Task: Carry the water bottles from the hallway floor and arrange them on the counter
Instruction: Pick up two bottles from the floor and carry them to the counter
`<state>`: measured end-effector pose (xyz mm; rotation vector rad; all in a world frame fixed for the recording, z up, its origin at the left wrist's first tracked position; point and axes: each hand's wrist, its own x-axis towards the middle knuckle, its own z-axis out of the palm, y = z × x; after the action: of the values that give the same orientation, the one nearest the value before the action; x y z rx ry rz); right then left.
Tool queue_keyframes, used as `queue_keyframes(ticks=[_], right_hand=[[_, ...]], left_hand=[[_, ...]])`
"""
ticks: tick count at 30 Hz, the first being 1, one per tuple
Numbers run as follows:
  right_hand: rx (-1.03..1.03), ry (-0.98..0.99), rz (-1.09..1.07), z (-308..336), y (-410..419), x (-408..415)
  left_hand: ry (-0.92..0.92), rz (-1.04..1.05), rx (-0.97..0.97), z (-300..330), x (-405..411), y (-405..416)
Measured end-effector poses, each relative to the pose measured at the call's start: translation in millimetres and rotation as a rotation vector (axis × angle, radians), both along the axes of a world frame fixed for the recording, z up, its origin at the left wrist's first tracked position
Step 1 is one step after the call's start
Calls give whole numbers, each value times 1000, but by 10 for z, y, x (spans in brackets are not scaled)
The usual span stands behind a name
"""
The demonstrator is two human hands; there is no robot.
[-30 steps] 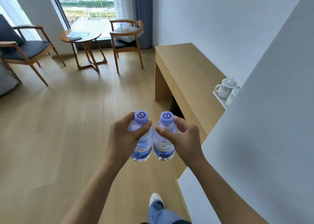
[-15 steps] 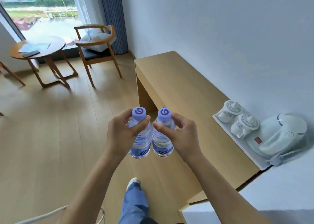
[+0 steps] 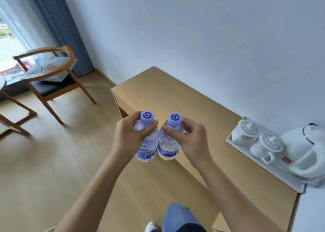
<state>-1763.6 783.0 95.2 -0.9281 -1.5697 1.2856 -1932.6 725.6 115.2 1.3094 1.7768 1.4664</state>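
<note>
Two small clear water bottles with purple caps and blue labels are held upright, side by side, in front of me. My left hand (image 3: 129, 138) grips the left bottle (image 3: 148, 143) around its neck and shoulder. The right bottle (image 3: 169, 143) is gripped the same way by my right hand (image 3: 190, 140). Both bottles hang in the air over the near front edge of the light wooden counter (image 3: 168, 94), which runs along the white wall. The bottles' bottoms are off the counter surface.
A white tray (image 3: 233, 144) at the counter's right end carries two lidded white cups (image 3: 246, 132) and a white kettle (image 3: 306, 154). A wooden chair (image 3: 51, 77) with a cushion stands by the blue curtain at left. My leg and shoe (image 3: 177, 219) are below.
The view has swung right and closer to the counter. The two bottles, still in my hands, now sit over the counter's front edge and the tray with kettle is larger in view.
</note>
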Motion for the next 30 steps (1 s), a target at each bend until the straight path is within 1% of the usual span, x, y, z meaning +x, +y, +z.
queue_keyframes(ticks=[6, 9, 13, 20, 30], right_hand=[[-66, -24, -130, -124, 679, -194], [-61, -38, -164, -180, 1101, -262], [-75, -38, -194, -239, 1743, -361], [-98, -63, -229, -304, 2718, -512], [-185, -140, -377, -584, 3691, -804]], left_hand=[[-17, -100, -25, -192, -237, 871], [-61, -140, -26, -260, -286, 1334], [-69, -186, -69, -330, -399, 1997], [-81, -201, -101, -446, -576, 2934], [-120, -221, -222, -765, -925, 4031]])
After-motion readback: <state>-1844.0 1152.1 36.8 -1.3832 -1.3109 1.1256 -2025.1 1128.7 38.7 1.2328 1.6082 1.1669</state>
